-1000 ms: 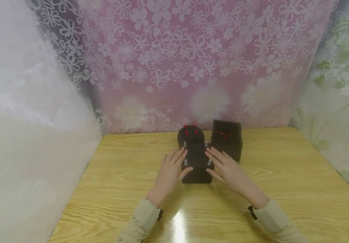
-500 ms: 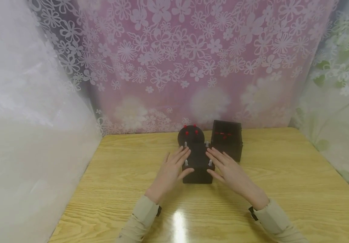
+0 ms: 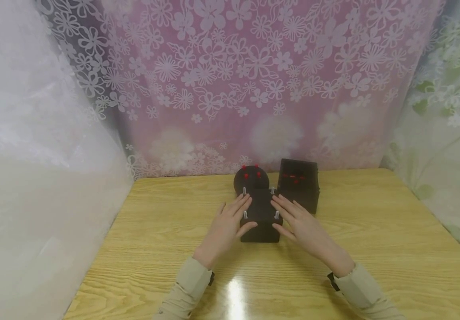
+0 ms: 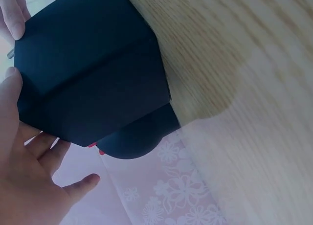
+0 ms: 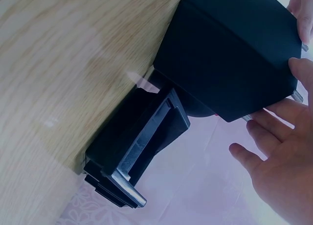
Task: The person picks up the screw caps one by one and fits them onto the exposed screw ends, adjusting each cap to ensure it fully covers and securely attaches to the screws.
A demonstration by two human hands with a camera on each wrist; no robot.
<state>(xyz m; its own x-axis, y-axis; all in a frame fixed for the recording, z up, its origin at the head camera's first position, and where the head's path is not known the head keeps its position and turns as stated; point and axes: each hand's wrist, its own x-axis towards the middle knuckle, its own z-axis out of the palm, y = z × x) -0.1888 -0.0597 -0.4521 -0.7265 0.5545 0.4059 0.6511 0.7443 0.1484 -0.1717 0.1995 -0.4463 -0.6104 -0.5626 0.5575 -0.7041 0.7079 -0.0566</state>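
A black box (image 3: 260, 231) stands on the table, with a light-coloured screw-like peg (image 3: 245, 214) upright near each top corner. My left hand (image 3: 223, 226) rests along the box's left top edge, fingers extended and thumb at the near edge. On the opposite side my right hand (image 3: 303, 226) lies the same way, its fingertips by the right pegs. From the left wrist view, the thumb and fingers touch the upper edge of the box (image 4: 93, 68). The right wrist view has the right thumb at the edge of the box (image 5: 234, 54), close to a threaded peg (image 5: 297, 96).
Behind the box is a round black piece (image 3: 250, 183) with several red pegs (image 3: 258, 174). An open black container (image 3: 299, 200) with red bits inside stands to its right. The wooden table (image 3: 154, 249) ends at a pink floral curtain (image 3: 230, 89).
The left fingers have shifted slightly right, further over the top of the box. The right hand, the box and the things behind it look nearly unmoved.
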